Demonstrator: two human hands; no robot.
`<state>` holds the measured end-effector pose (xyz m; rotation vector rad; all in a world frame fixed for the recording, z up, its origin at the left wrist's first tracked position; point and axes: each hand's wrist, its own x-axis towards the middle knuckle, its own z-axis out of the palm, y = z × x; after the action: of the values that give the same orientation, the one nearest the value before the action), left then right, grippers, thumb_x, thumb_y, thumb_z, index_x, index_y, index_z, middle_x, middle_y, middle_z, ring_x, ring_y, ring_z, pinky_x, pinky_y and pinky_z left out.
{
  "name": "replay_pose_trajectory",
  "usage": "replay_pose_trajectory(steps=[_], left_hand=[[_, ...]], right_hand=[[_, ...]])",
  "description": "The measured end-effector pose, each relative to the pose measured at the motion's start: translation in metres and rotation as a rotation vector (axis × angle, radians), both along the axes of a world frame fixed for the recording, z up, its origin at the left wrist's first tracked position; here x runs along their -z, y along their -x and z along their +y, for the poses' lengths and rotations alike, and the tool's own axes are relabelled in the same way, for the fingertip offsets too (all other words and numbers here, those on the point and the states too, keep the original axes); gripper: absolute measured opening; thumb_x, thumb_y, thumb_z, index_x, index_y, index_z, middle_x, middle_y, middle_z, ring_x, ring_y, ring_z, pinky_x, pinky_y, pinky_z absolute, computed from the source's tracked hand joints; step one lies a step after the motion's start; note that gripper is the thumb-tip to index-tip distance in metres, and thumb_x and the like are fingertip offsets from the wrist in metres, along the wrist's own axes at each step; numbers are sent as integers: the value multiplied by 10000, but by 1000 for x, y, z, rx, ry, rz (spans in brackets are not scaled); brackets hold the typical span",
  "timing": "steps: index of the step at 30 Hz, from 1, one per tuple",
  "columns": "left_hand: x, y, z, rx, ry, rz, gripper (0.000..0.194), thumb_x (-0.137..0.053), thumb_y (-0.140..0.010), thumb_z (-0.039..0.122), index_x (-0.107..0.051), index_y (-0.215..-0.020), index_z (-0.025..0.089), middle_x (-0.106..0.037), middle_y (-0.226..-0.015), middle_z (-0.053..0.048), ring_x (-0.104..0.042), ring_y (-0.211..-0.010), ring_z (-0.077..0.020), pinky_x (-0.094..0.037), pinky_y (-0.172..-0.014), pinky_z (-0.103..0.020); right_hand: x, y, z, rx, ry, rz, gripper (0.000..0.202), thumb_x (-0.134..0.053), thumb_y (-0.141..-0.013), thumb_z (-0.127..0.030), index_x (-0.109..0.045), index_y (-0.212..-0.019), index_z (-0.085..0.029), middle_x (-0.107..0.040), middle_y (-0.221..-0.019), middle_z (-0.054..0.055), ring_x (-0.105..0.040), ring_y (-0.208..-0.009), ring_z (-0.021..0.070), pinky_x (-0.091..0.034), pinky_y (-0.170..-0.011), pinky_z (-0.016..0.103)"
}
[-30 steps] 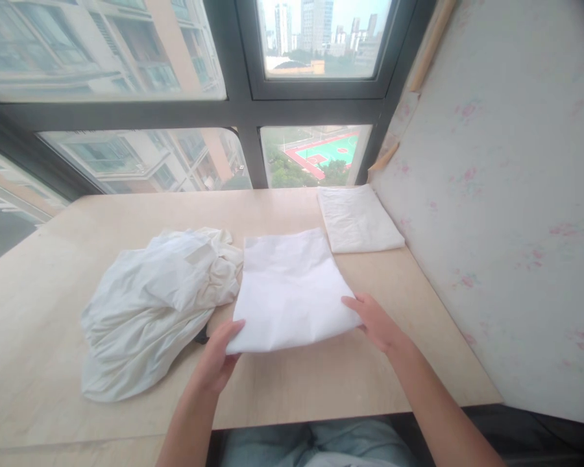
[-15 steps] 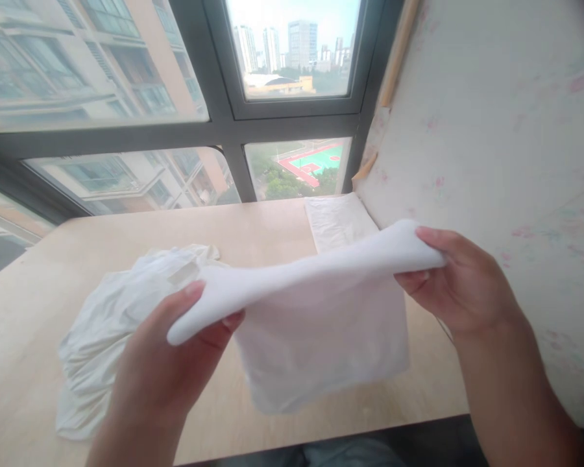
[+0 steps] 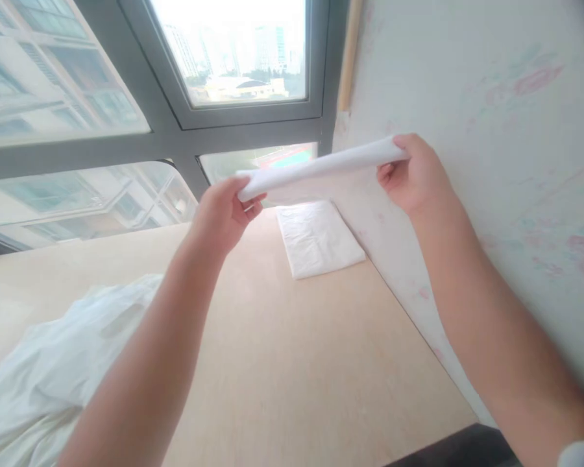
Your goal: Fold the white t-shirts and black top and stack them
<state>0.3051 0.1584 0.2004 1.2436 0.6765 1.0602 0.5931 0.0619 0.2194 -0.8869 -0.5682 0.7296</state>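
Note:
A white cloth [image 3: 316, 170] is stretched in the air between my two hands, its folded edge on top. My left hand [image 3: 228, 211] grips its left end, thumb above and fingers beneath. At the right end my right hand [image 3: 413, 172] pinches it, close to the papered wall. Below and behind the held cloth, a folded white cloth [image 3: 318, 240] lies flat on the wooden surface [image 3: 292, 363] beside the wall. A crumpled heap of white fabric [image 3: 73, 357] rests at the lower left, partly hidden by my left forearm.
Grey-framed windows [image 3: 170, 139] stand along the back edge of the surface. The flower-patterned wall [image 3: 472, 130] rises on the right. A dark area [image 3: 457, 447] shows past the surface's front edge at the lower right.
Both hands have lifted and reached away with the cloth toward the window. The folded cloth by the wall is now fully uncovered. The view has shifted to the right.

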Motion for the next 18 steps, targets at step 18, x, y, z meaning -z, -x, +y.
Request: replay_pose_trajectory(steps=[18], left_hand=[[250, -21, -33, -137, -78, 808, 235, -588, -824, 349, -628, -973, 172, -679, -756, -20, -630, -644, -156, -430, -600, -248]], right_hand=[[269, 14, -36, 315, 823, -158, 159, -554, -841, -292, -592, -794, -145, -629, -671, 48, -589, -553, 143, -498, -538, 262]])
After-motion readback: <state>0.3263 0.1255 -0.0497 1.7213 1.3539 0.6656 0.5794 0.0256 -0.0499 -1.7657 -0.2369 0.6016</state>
